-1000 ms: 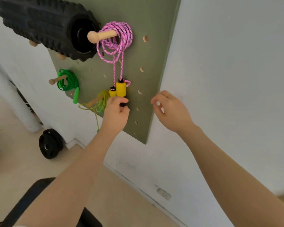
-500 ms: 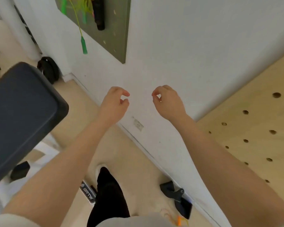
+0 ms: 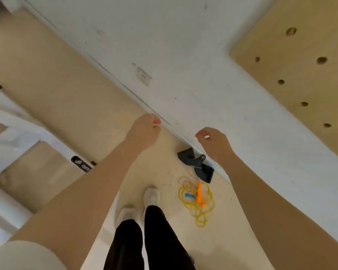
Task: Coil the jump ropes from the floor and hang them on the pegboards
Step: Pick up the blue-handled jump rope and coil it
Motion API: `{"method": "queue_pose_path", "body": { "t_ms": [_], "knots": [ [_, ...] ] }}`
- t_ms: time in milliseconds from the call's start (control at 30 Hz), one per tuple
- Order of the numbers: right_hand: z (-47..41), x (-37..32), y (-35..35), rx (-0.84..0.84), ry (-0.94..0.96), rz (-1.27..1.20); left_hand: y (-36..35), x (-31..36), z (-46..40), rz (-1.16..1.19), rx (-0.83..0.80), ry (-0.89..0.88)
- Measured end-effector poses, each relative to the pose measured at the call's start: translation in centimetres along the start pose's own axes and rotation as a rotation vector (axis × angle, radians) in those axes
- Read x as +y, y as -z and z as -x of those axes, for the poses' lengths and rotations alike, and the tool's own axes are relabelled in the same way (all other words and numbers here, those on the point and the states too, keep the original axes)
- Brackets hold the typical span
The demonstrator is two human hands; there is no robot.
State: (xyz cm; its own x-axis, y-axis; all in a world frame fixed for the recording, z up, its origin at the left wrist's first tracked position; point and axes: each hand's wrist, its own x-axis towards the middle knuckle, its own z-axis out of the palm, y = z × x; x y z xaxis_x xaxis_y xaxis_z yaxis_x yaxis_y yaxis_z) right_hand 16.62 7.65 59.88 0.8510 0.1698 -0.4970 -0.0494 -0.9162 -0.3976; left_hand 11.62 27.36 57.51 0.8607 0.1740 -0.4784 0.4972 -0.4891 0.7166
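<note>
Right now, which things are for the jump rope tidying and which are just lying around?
For the job:
- yellow jump rope, uncoiled on the floor
- wooden pegboard
- left hand and right hand, both empty

Just lying about:
- black clamp-like object by the wall
- wall socket

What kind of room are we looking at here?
Probably a home gym or exercise room. A yellow jump rope lies tangled on the floor, a wooden pegboard is mounted on the white wall, and a black clamp-like piece of gear sits by the baseboard.
</note>
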Motion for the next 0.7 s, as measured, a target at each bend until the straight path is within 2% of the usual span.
{"method": "queue_pose_path", "body": {
  "t_ms": [100, 267, 367, 500, 700],
  "knots": [
    [0.1, 5.8, -5.0, -0.033, -0.138, 0.004, -6.1, -3.7, -0.6, 0.000, -0.048, 0.027],
    [2.7, 17.0, -12.2, -0.251, -0.266, 0.107, -16.1, -9.5, 1.0, -0.037, -0.222, 0.119],
    [3.4, 24.5, -16.3, -0.254, -0.361, 0.155, -22.0, -12.3, 1.0, -0.068, -0.277, 0.169],
    [1.9, 34.9, -22.9, -0.218, -0.487, 0.081, -31.4, -16.2, -0.9, -0.084, -0.319, 0.157],
    [-2.3, 47.8, -33.4, -0.233, -0.462, 0.103, -46.0, -23.2, -5.0, -0.134, -0.311, 0.123]
  ]
}}
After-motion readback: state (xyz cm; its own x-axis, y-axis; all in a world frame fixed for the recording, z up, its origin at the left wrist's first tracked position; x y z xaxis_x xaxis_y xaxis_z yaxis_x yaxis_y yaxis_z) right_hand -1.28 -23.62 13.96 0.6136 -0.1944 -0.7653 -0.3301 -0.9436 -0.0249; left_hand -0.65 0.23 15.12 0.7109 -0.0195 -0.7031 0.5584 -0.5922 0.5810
